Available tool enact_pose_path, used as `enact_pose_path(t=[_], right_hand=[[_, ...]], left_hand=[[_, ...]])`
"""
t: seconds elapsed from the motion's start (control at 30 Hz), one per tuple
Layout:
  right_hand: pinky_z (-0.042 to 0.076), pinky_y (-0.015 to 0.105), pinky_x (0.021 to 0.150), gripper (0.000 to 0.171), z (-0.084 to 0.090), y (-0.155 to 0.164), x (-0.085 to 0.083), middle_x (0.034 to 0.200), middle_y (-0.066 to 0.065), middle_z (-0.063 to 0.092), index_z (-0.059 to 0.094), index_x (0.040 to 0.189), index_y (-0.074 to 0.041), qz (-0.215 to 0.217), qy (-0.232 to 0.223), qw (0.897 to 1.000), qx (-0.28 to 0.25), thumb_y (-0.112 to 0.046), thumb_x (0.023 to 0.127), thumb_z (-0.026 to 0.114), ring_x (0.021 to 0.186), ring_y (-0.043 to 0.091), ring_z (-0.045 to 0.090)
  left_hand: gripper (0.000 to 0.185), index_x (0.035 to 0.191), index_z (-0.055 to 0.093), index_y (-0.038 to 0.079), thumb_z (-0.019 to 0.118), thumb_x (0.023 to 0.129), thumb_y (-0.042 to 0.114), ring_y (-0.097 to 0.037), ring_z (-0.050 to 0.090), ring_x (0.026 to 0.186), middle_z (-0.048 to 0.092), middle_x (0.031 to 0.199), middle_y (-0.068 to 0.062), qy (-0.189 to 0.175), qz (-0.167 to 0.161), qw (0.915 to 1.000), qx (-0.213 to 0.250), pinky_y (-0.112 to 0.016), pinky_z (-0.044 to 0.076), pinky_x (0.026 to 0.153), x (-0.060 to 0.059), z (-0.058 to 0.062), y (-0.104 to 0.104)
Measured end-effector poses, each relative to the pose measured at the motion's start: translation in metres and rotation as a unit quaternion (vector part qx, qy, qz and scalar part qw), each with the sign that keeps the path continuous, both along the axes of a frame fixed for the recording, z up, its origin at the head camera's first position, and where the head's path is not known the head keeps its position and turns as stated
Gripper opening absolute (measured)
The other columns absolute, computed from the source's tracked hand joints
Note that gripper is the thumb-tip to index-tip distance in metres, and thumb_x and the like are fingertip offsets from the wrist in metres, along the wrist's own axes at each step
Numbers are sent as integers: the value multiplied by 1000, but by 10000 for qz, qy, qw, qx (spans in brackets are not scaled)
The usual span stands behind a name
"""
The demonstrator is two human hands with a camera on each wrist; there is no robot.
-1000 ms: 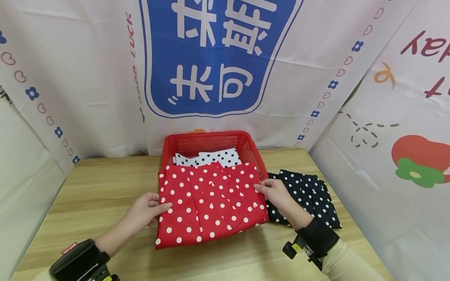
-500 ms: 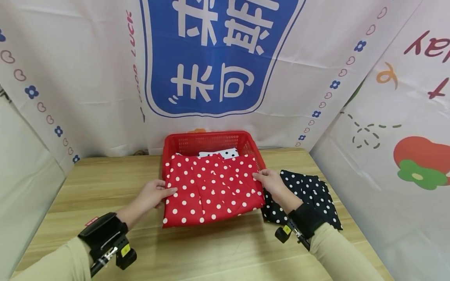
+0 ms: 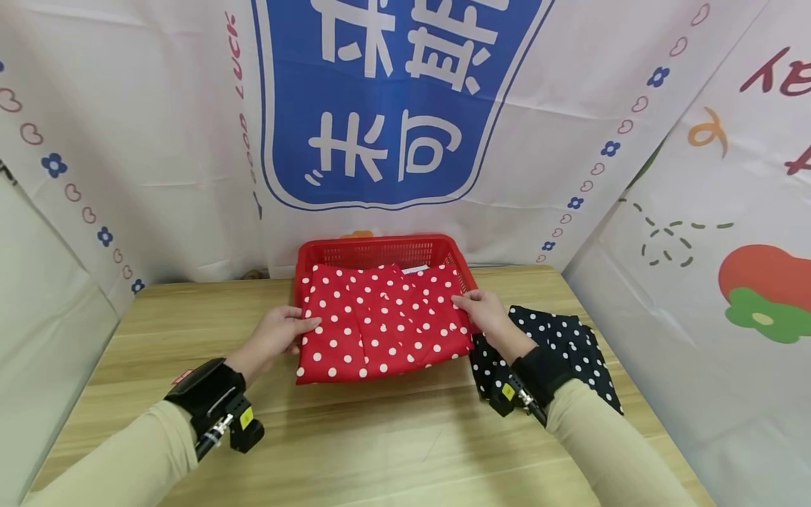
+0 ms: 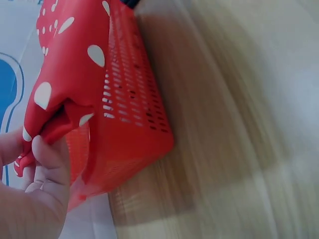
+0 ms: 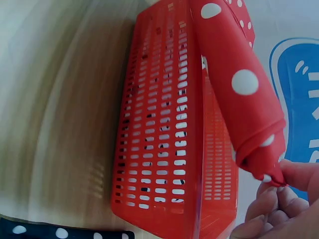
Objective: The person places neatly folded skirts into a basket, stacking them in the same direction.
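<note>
A folded red cloth with white dots [image 3: 380,324] is held over the red plastic basket [image 3: 380,246] and hides most of its opening. My left hand [image 3: 279,334] pinches the cloth's left edge between thumb and fingers. On the other side, my right hand [image 3: 488,317] pinches the right edge. The left wrist view has the left hand [image 4: 40,184] gripping a folded corner beside the basket wall [image 4: 124,134]. From the right wrist, the right hand [image 5: 284,204] holds the opposite corner above the basket rim. A sliver of white cloth [image 3: 415,269] shows behind the red one.
A folded black cloth with white dots [image 3: 564,345] lies on the wooden table [image 3: 380,451] at the right, partly behind the right forearm. A white printed curtain [image 3: 190,141] stands behind the basket, and more sheets border the table's sides.
Both hands have carried the red dotted cloth forward, from in front of the basket to over it. It now covers nearly all of the white dotted cloth. The black cloth stays put.
</note>
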State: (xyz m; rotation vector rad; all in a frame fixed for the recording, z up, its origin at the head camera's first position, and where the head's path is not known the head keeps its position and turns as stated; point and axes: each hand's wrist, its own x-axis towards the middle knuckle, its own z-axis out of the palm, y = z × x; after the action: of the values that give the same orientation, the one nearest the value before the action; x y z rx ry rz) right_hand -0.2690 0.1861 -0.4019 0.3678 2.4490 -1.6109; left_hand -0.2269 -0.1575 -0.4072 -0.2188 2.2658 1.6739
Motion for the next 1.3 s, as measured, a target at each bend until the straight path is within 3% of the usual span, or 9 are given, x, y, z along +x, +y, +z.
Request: enact_pose_path(t=[0.3,0.57,0.93,1.17,1.3], right_hand=[[56,36,80,32,0,-6,-26,111,17,59,62,118,1,-273,136,9995,98,-23,97,61,91,24,60],[56,36,82,30,1,-10,-34,111,16,60,64,116,0,-410,73,9988,245,-22,96,63,91,23,59],[56,35,81,30,2,-19,-48,109,14,60,66,115,-1,-518,305,9981,139,-24,96,63,89,22,57],[49,23,60,30,0,-20,-51,101,15,58,66,113,1,-485,647,9967,-116,-24,96,63,62,15,53],[50,21,58,31,-2,-20,-49,102,16,59,64,115,1,-461,709,9962,-227,-23,96,63,59,14,58]], left_hand=[[58,139,31,-11,55,100,24,-20,53,85,43,130,-26,-190,341,9991,169,-21,50,62,-16,5,9],[53,141,32,-8,52,101,21,-23,51,95,42,135,-25,-311,679,9972,91,-18,48,63,-28,7,18],[51,142,35,-7,51,101,18,-24,52,97,44,134,-24,-35,968,9953,-11,-16,48,63,-44,15,20],[47,139,36,-4,53,101,18,-26,53,100,46,132,-22,438,1275,9909,39,-23,52,76,-41,14,27],[42,134,39,-3,54,100,18,-24,53,96,48,129,-20,705,1390,9878,-26,-26,53,80,-39,9,32]])
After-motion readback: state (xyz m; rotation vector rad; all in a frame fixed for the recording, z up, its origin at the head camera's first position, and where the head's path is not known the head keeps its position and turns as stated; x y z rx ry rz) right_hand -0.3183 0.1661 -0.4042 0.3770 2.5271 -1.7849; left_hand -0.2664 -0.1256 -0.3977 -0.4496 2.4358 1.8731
